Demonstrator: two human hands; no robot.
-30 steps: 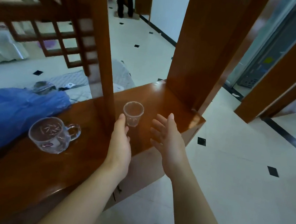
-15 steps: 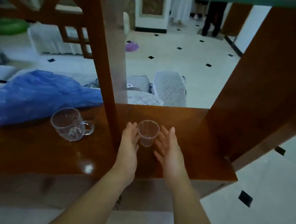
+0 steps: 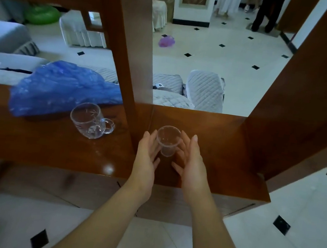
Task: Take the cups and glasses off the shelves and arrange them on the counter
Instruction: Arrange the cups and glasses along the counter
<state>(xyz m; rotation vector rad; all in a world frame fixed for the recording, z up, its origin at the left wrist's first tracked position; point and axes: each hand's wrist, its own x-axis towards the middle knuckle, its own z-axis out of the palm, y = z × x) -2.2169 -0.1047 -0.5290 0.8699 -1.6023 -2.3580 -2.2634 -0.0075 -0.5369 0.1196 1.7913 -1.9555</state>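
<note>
A small clear plastic cup (image 3: 167, 140) stands upright on the brown wooden counter (image 3: 51, 146), just right of a slanted wooden post (image 3: 129, 57). My left hand (image 3: 146, 159) and my right hand (image 3: 191, 165) flank the cup with fingers stretched out. The left fingertips are at the cup's side, though I cannot tell whether they touch it; the right palm stays a little apart. Neither hand is closed around the cup. A clear cut-glass mug (image 3: 88, 119) with a handle stands on the counter to the left of the post.
A crumpled blue plastic bag (image 3: 63, 87) lies on the counter behind the mug. A thick wooden upright (image 3: 298, 100) bounds the counter's right end. Beyond are quilted grey cushions (image 3: 204, 91), a tiled floor and a person's legs (image 3: 266, 12) far back.
Both hands have closed in on the small cup from either side. The camera has swung, so the counter now lies square in front.
</note>
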